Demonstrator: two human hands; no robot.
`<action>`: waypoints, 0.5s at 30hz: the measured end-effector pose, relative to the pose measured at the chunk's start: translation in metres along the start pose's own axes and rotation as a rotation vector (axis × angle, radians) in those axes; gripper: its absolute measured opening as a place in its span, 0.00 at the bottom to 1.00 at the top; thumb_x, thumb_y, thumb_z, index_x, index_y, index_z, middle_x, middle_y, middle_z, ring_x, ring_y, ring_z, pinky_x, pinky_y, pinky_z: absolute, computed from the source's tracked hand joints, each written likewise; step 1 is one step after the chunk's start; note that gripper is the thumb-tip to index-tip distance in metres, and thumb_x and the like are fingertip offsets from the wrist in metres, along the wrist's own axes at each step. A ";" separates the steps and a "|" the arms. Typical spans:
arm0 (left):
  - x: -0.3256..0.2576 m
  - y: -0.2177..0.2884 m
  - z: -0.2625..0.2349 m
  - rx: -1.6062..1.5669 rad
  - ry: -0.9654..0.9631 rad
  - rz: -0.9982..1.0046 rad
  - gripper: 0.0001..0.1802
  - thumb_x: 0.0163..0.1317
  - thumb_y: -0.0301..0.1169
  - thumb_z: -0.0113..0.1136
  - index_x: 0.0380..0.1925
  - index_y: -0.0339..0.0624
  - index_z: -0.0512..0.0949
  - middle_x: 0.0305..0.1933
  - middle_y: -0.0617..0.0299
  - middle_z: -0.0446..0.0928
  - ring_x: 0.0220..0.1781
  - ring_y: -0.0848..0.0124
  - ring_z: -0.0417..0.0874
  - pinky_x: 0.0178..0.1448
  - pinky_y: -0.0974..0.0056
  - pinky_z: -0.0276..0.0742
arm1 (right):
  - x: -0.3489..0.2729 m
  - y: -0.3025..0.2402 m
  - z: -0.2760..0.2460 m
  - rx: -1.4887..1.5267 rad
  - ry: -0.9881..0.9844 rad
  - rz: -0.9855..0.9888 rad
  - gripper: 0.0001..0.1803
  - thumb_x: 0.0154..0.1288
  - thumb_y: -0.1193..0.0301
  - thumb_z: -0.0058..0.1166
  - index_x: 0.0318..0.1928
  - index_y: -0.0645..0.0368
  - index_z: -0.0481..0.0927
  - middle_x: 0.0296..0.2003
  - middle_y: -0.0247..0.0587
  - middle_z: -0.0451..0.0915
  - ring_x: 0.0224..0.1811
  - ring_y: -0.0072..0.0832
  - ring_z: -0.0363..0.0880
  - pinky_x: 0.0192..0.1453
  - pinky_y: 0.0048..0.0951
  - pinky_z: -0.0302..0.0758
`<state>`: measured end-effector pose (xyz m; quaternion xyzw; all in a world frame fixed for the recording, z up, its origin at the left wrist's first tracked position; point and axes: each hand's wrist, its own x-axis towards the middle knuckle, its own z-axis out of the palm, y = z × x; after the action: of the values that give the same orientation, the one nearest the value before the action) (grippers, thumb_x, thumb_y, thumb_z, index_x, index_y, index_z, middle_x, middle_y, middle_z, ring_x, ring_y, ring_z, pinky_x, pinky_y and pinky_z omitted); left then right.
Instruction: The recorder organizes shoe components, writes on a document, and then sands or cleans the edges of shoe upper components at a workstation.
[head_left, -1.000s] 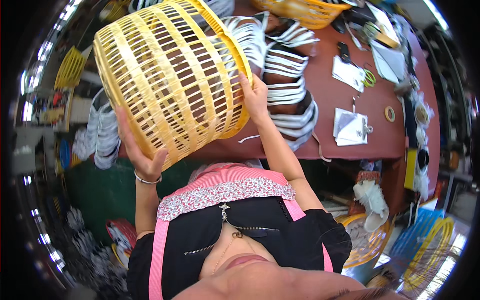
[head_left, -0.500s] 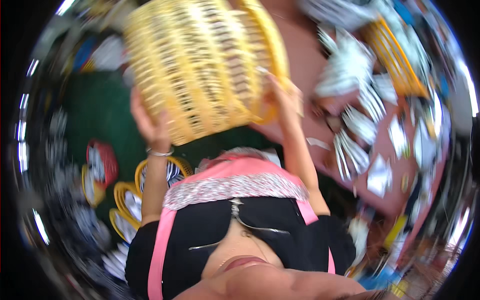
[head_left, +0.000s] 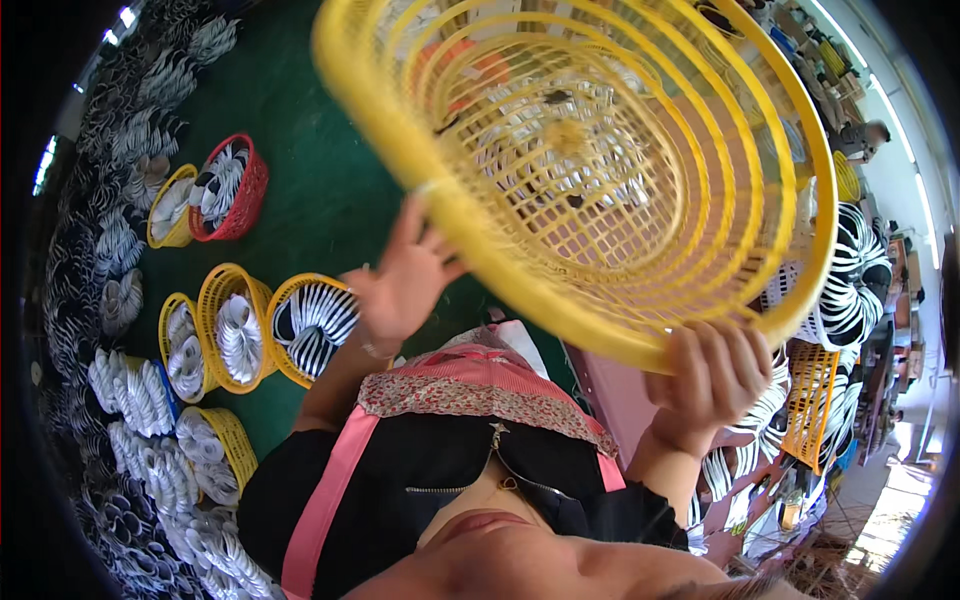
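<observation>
Gripping the lower rim of a large yellow slatted basket (head_left: 600,170) from beneath, the right hand (head_left: 712,378) curls its fingers around the edge. The left hand (head_left: 405,280) presses spread fingers against the basket's left wall, holding it tilted, mouth toward the camera, above a green floor (head_left: 310,190) dotted with smaller baskets (head_left: 240,320) of white pieces.
</observation>
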<state>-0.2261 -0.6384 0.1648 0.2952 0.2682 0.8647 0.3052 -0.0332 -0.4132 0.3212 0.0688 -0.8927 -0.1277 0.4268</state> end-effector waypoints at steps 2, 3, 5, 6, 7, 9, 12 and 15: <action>0.017 0.042 -0.011 -0.453 0.052 0.019 0.70 0.50 0.83 0.43 0.78 0.41 0.40 0.80 0.48 0.49 0.79 0.54 0.54 0.79 0.44 0.49 | 0.045 -0.005 0.039 0.106 -0.083 -0.197 0.07 0.41 0.70 0.59 0.24 0.52 0.75 0.23 0.28 0.76 0.25 0.26 0.78 0.28 0.27 0.70; 0.015 0.055 -0.041 -0.503 0.076 -0.066 0.68 0.51 0.83 0.38 0.77 0.39 0.45 0.79 0.47 0.52 0.79 0.54 0.55 0.80 0.45 0.46 | 0.061 -0.002 0.062 0.199 -0.131 -0.308 0.10 0.37 0.68 0.60 0.23 0.53 0.74 0.23 0.29 0.75 0.26 0.25 0.78 0.26 0.27 0.69; 0.033 0.077 -0.056 -0.570 0.248 -0.047 0.57 0.62 0.76 0.37 0.76 0.40 0.51 0.77 0.47 0.57 0.78 0.52 0.58 0.80 0.45 0.48 | 0.103 -0.002 0.139 0.245 0.031 -0.548 0.12 0.32 0.66 0.56 0.22 0.52 0.70 0.21 0.26 0.69 0.23 0.21 0.72 0.25 0.27 0.66; 0.039 0.086 -0.073 -0.548 0.249 -0.029 0.57 0.62 0.76 0.37 0.76 0.40 0.51 0.77 0.47 0.57 0.78 0.52 0.58 0.80 0.45 0.48 | 0.124 -0.010 0.180 0.333 0.092 -0.638 0.11 0.33 0.65 0.57 0.22 0.51 0.70 0.20 0.25 0.68 0.22 0.20 0.71 0.25 0.26 0.66; 0.047 0.093 -0.093 -0.483 0.471 -0.088 0.49 0.65 0.67 0.40 0.74 0.41 0.56 0.76 0.49 0.59 0.76 0.51 0.60 0.78 0.41 0.51 | 0.146 -0.018 0.218 0.411 0.151 -0.731 0.11 0.35 0.65 0.57 0.21 0.51 0.69 0.19 0.25 0.67 0.21 0.20 0.70 0.25 0.25 0.65; 0.059 0.111 -0.132 -0.441 0.669 -0.186 0.38 0.67 0.53 0.44 0.71 0.41 0.61 0.74 0.48 0.63 0.75 0.48 0.63 0.75 0.34 0.55 | 0.194 -0.035 0.286 0.541 0.198 -0.794 0.10 0.39 0.64 0.56 0.22 0.53 0.71 0.19 0.25 0.67 0.21 0.20 0.70 0.25 0.25 0.66; 0.076 0.122 -0.181 -0.488 0.734 -0.223 0.40 0.63 0.45 0.41 0.73 0.36 0.56 0.73 0.39 0.60 0.76 0.40 0.57 0.76 0.28 0.50 | 0.251 -0.060 0.390 0.752 0.150 -0.901 0.10 0.45 0.62 0.57 0.23 0.53 0.74 0.19 0.26 0.71 0.23 0.25 0.75 0.27 0.28 0.70; 0.093 0.132 -0.223 -0.449 0.774 -0.214 0.43 0.59 0.45 0.40 0.73 0.33 0.53 0.74 0.37 0.58 0.76 0.39 0.56 0.77 0.32 0.50 | 0.290 -0.086 0.480 1.010 -0.007 -0.913 0.13 0.43 0.59 0.60 0.25 0.53 0.76 0.19 0.26 0.72 0.24 0.28 0.77 0.29 0.31 0.72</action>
<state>-0.4845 -0.7259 0.1300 -0.1523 0.1975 0.9117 0.3265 -0.5881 -0.4813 0.2226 0.6289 -0.7258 0.1371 0.2426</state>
